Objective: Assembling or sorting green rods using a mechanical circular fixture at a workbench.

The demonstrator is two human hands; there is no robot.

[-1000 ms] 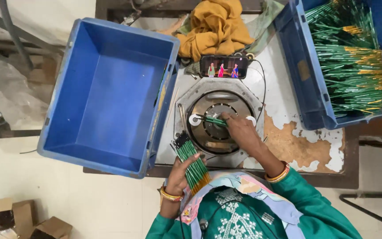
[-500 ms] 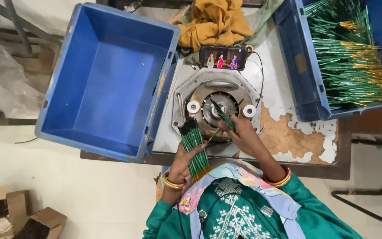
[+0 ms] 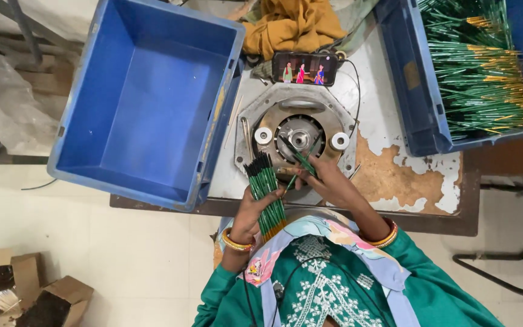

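Two blue crates sit on the worn table [image 3: 394, 175]. The left crate [image 3: 146, 97], filling the upper left of the frame, shows only its bare floor. The right crate [image 3: 419, 91], at the upper right, holds a dense heap of green sticks [image 3: 485, 72] with yellow ends, far too many to count. Between the crates lies one round metal machine [image 3: 298, 130] on an angular plate, with two small white rollers [image 3: 263, 135] either side of its hub. Above it one phone [image 3: 304, 68] lies on its side, screen lit with three coloured figures, and one mustard cloth [image 3: 292, 27] is bunched at the top centre.

The left hand [image 3: 255, 209], low in the centre of the frame, is closed around one bundle [image 3: 266, 191] of green sticks, a few dozen at a guess, held nearly upright with the dark tips fanned toward the machine and the yellowish ends passing down past the palm. The wrist is bent inward and wears orange and gold bangles [image 3: 237, 242].

The right hand [image 3: 325, 178], just right of the bundle, reaches over the near edge of the machine, its fingers pinched on about two or three loose sticks [image 3: 301, 158] that cross over the hub. That wrist carries bangles too. Both forearms come up from green sleeves at the bottom of the frame.

In the lower left corner, on the pale floor, stand about two open cardboard boxes [image 3: 25, 290].
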